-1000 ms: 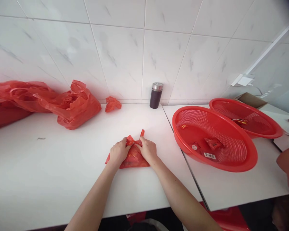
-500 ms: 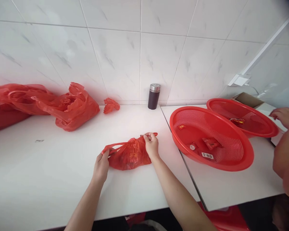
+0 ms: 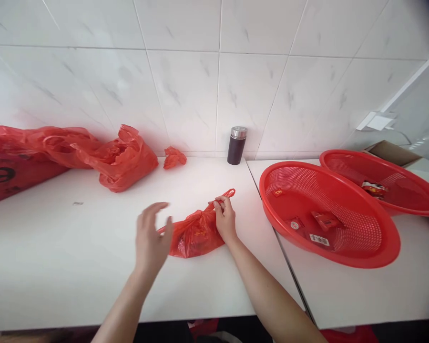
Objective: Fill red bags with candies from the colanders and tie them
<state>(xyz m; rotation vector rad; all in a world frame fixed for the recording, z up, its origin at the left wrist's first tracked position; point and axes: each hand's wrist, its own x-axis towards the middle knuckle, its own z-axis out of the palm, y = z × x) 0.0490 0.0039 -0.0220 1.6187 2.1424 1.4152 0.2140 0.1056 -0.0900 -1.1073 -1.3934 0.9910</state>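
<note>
small red bag (image 3: pixel 195 240): it is resting on the table (image 3: pixel 75 267), between the left hand (image 3: pixel 152 240) and the right hand (image 3: pixel 226 221), its bottom lying on the surface.
filling: printed packaging is showing through the thin plastic, so this part is looking done.
bag neck (image 3: pixel 202 215): the plastic is bunching tightly at the top and seems to be forming a knot; whether it is fully tied, the view is not making clear.
what is left: judging by the bunching, the closing is nearing its end, though the handle ends are sticking out loose on both sides.
left hand: it is hanging spread at the bag's left end, thumb well apart from the fingers, gripping nothing; the handle strip (image 3: pixel 178 224) is running toward it, and whether they are touching, one cannot tell.
right hand: thumb and fingertips are pinching the gathered right handle, and a loop (image 3: pixel 230 192) is poking out beyond them.
front basket (image 3: pixel 296 197): small red packets (image 3: pixel 327 220) are lying inside, unbagged.
rear basket (image 3: pixel 403 190): at least one packet is lying there.
by the wall: a dark tumbler (image 3: pixel 236 147) is standing upright; larger red bags (image 3: pixel 128 162) are sitting farther left.
</note>
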